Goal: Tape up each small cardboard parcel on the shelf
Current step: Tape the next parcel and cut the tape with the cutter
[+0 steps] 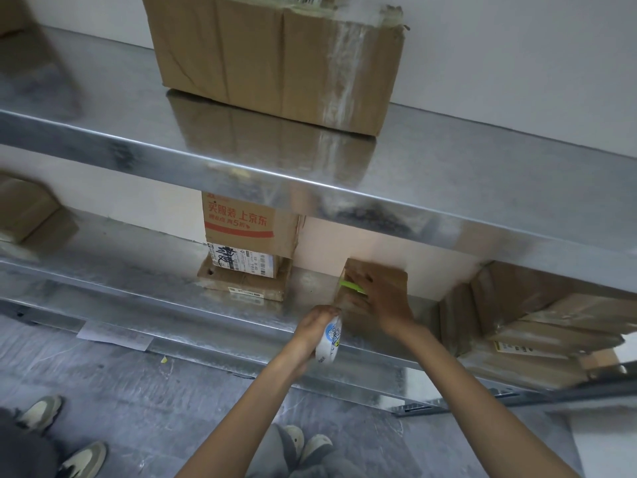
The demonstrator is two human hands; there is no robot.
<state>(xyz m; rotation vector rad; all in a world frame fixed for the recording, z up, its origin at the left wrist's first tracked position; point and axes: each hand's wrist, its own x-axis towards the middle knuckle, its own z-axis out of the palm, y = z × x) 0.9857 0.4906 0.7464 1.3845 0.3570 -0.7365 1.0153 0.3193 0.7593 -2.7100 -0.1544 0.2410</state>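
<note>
**A:** Grey trouser legs and pale shoes (312, 446) sit lowest, nearest us. Both bare forearms reach up from there to the lower shelf (138, 281). What's where?

**B:** The small parcel (391, 274) stands on that shelf, back by the wall. The right hand (382, 301) lies flat on it, fingers spread, grip wide and holding nothing I can make out. A green strip (353, 286) runs under the fingertips.

**A:** And the tape?

**B:** The left hand (313, 327) has its grip wrapped round the tape roll (329, 339), just left of the parcel and nearer us, at its near left corner. I'd judge the pull goes away and rightward, across the parcel.

**A:** Any writing?

**B:** The roll's blue label is too small to read. The printed box (241, 229) further left reads "买服装 上京东" in red, with "5折" beneath.
</note>
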